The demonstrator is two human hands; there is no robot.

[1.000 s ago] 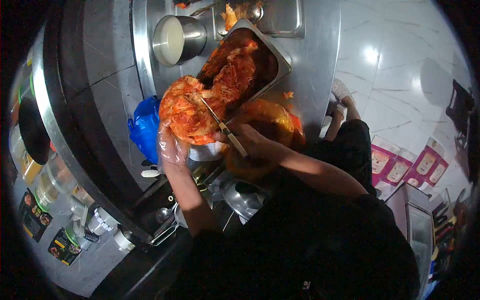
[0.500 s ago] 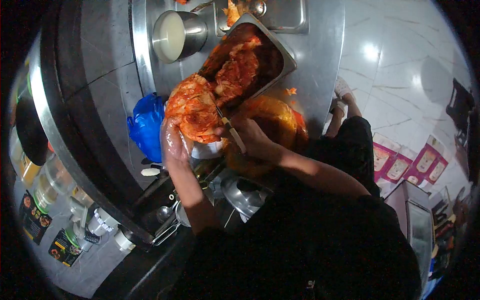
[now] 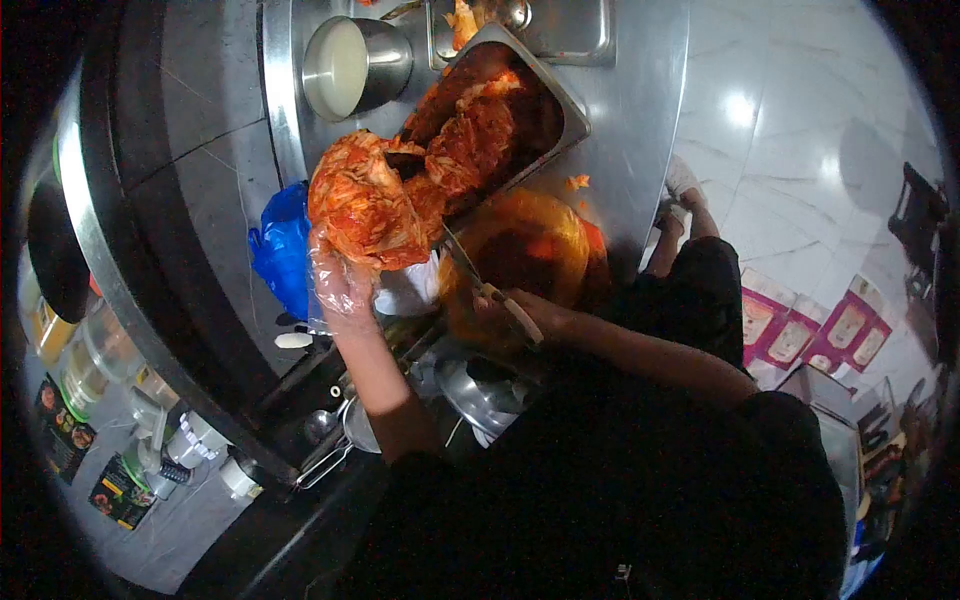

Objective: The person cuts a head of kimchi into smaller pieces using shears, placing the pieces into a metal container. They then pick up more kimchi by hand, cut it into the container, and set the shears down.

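Note:
My left hand (image 3: 343,278), in a clear plastic glove, is closed on the lower end of a large red-coated piece of marinated meat (image 3: 365,205). The piece extends to the corner of a deep steel pan (image 3: 560,105), where more red meat (image 3: 478,135) lies. In my right hand (image 3: 492,312) is a knife (image 3: 518,316) with a pale handle. Its blade points up and left, with the tip beside the meat. Just beyond the right hand sits a translucent amber bowl (image 3: 545,225) with reddish contents; its near side is in shadow.
A steel pot (image 3: 385,65) of whitish liquid and a shallow steel tray (image 3: 590,40) stand on the steel table (image 3: 640,110). A blue plastic bag (image 3: 283,250) is left of my glove. Steel utensils (image 3: 475,395) lie near my body. Another person's legs (image 3: 685,225) show at right.
The knife and right hand have drawn back toward me, away from the meat. My left hand has shifted the meat slightly left and up, opening a dark gap beside it.

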